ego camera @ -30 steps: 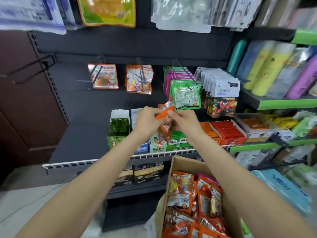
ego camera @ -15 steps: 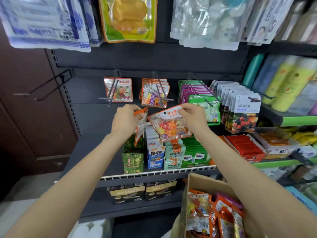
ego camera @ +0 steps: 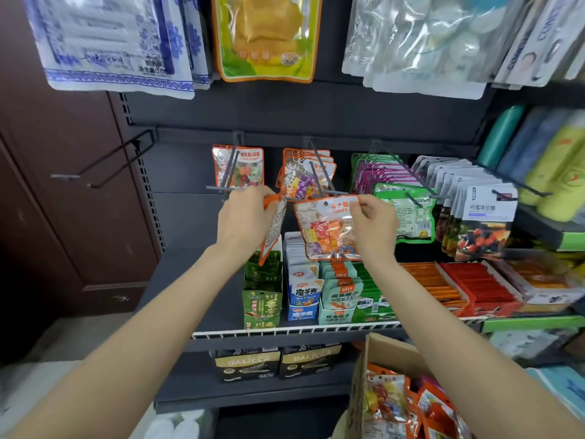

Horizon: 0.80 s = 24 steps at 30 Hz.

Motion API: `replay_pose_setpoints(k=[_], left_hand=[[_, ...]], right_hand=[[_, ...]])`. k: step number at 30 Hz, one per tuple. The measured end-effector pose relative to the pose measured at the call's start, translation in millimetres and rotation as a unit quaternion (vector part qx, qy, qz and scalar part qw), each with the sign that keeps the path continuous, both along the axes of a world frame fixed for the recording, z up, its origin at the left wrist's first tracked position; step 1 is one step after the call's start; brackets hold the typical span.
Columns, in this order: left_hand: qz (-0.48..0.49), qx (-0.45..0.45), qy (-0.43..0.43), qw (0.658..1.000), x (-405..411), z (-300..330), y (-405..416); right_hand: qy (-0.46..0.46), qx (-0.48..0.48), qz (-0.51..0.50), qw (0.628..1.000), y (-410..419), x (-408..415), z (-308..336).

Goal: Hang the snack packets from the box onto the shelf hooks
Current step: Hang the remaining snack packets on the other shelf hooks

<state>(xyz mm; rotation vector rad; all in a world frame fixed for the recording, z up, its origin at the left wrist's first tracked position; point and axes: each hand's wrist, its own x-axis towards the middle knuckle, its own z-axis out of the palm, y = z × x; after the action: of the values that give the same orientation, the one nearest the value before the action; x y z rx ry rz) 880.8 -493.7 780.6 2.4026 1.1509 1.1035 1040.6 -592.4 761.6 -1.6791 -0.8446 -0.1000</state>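
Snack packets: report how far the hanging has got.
Done: some packets already hang on two hooks. In hand: the right hand pinches a candy packet just below a hook tip; the left hand holds another packet. Left: more packets fill the box.

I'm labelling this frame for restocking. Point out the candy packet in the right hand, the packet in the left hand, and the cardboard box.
Candy packet [ego camera: 327, 231], head view, clear front.
Left packet [ego camera: 274, 229], head view, printed back.
Box [ego camera: 384, 350], head view, top flap.

dark metal shelving [ego camera: 196, 217] – brown wooden door [ego camera: 63, 217] at left, pale floor [ego camera: 63, 340].
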Motion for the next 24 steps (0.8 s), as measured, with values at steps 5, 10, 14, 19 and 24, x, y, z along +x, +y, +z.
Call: replay_pose_setpoints(k=[5, 10, 14, 19, 24], left_hand=[[-0.018, 0.0, -0.006, 1.0, 4, 8, 1], [-0.015, 0.004, 0.002, 1.0, 13, 14, 5], [-0.008, 0.002, 0.017, 1.0, 25, 16, 16], [-0.005, 0.004, 0.042, 0.999, 40, 12, 18], [-0.003, -0.026, 0.042, 0.999, 45, 5, 24]], right_hand=[[-0.015, -0.01, -0.014, 1.0, 7, 4, 1], [-0.023, -0.029, -0.023, 0.999, 35, 14, 8], [0.012, -0.045, -0.033, 0.998, 72, 29, 16], [0.028, -0.103, -0.06, 0.992, 108, 51, 23], [0.048, -0.164, -0.026, 0.985, 118, 62, 24]])
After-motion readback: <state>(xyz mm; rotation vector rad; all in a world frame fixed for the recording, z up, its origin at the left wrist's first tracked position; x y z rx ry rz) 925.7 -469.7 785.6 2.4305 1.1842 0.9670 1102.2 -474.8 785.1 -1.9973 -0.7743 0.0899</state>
